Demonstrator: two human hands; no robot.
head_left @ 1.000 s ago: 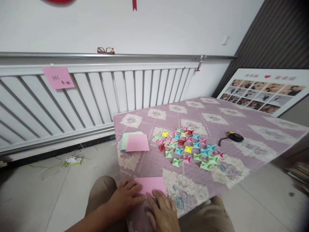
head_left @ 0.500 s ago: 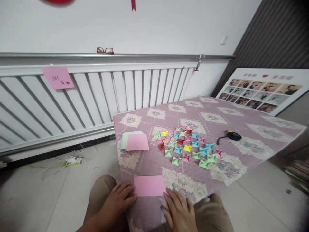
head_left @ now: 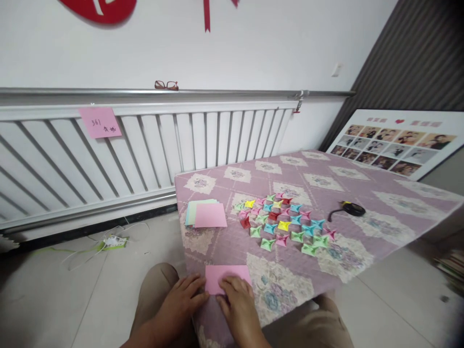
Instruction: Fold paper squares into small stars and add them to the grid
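A pink paper rectangle [head_left: 215,273] lies flat near the front edge of the table. At its left edge, my left hand [head_left: 186,297] rests with fingers stretched out and touching the paper. My right hand [head_left: 237,304] lies across the paper's lower right part, fingers extended over it and hiding that area. Farther back on the left is a small stack of paper sheets [head_left: 210,215], pink on top with pale green and blue below. Several small folded paper shapes [head_left: 273,216] in green, pink, blue, yellow and red stand in rows to the right.
A black tape measure [head_left: 353,209] lies on the floral tablecloth [head_left: 326,182] to the right. Behind the table runs a white radiator [head_left: 217,135], with glasses [head_left: 166,85] on the pipe above it. A power strip [head_left: 114,241] with cables is on the floor at left.
My right hand has moved left from beside the paper's right edge onto the paper. My left hand stays at the left edge. The view has tilted up slightly.
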